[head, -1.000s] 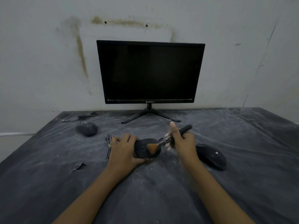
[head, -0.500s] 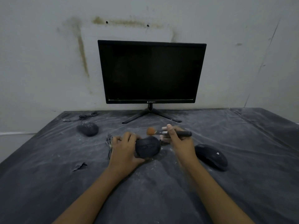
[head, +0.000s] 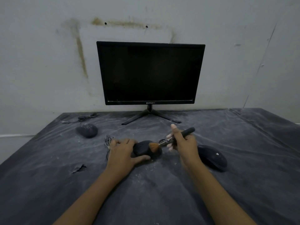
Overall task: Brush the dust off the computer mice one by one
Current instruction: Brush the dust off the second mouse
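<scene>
Head view: middle mouse [head: 142,150] is gripped by left hand [head: 121,153] and steadied on table [head: 146,192]. Brush [head: 164,142] is pinched in right hand [head: 185,143], bristles laid on it. Right mouse [head: 212,157] is parked nearby, dusty far-left mouse [head: 87,129] beyond.

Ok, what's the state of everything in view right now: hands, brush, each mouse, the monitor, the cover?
Middle mouse: gripped, bristles on its top.
Brush: held, angled down onto the middle mouse.
Left hand: grips the middle mouse.
Right hand: holds the brush.
Left mouse: lying free, dust-speckled.
Right mouse: lying free.
Monitor: upright, screen dark.
Table cover: dusty, torn in one spot.
</scene>
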